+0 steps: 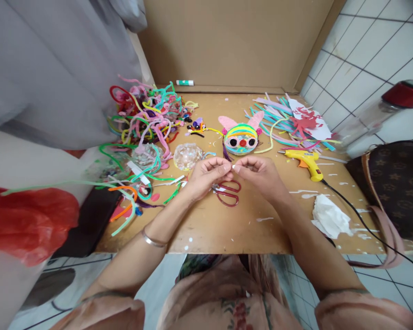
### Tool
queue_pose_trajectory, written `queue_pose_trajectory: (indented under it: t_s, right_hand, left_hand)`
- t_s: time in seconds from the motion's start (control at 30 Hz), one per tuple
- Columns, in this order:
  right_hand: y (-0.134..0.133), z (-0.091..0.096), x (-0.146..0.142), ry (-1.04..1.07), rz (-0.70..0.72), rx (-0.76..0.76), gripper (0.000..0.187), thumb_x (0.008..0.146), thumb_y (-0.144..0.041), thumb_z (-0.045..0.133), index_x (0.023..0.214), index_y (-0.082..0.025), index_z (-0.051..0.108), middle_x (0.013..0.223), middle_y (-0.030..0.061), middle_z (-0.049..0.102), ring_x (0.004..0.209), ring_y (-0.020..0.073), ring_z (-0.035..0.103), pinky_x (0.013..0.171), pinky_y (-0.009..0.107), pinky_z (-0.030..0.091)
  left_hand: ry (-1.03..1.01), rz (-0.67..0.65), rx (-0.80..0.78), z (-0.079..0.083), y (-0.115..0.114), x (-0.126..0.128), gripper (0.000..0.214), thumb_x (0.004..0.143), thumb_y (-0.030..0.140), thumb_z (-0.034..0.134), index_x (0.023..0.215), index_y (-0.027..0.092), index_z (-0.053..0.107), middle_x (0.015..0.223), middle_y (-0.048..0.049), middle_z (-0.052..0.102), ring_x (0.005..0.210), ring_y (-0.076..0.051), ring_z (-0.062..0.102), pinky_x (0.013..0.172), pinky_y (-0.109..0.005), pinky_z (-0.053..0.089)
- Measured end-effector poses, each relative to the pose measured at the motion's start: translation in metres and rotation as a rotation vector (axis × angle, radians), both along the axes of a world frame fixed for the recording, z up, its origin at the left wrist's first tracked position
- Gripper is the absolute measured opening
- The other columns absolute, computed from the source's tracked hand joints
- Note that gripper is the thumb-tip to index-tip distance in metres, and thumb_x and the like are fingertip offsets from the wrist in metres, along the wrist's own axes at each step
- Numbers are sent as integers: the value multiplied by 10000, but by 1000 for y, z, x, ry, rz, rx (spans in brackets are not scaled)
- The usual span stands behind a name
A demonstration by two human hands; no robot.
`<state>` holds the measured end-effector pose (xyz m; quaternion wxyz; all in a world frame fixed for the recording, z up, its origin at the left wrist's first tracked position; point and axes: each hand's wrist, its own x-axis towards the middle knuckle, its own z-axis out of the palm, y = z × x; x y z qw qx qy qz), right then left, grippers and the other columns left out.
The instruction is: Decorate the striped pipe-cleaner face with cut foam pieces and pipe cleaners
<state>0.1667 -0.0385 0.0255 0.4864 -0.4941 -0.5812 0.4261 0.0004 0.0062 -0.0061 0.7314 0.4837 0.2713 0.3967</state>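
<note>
My left hand point(211, 174) and my right hand point(256, 175) meet over the middle of the table, fingertips nearly touching. A tiny white piece point(233, 167) shows at the pinch of my right thumb and finger; its kind is too small to make out. The left thumb and fingers are pressed together, and what they hold, if anything, is hidden. Under the hands lie red-handled scissors point(229, 198), their blades partly covered by my left hand. Just beyond stands a colourful animal face point(241, 140) with pink ears, round black eyes and a red nose.
A heap of pipe cleaners point(147, 114) fills the left side, near a clear plastic piece point(188, 156). On the right are a yellow glue gun point(304, 162) with its cord, crumpled tissue point(330, 216), more pipe cleaners point(275, 120) and a brown bag point(392, 192). A glue stick point(185, 83) lies behind.
</note>
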Motion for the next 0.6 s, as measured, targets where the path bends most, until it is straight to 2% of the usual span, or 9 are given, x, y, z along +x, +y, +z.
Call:
queue_pose_trajectory:
  t_s: [0.2, 0.6]
  right_hand:
    - [0, -2, 0, -85, -25, 56, 137, 751, -286, 641, 690, -167, 669, 637, -6, 690, 565, 96, 580, 549, 215, 463]
    - [1, -6, 0, -109, -8, 53, 140, 761, -286, 639, 694, -167, 671, 643, -8, 680, 576, 97, 566, 557, 219, 453]
  left_hand:
    - [39, 22, 71, -3, 0, -1, 384, 649, 456, 870, 774, 137, 698, 668, -10, 686, 601, -82, 628, 625, -194, 519]
    - [109, 66, 153, 2, -3, 1, 332, 678, 424, 838, 730, 142, 672, 647, -5, 662, 586, -80, 595, 610, -204, 502]
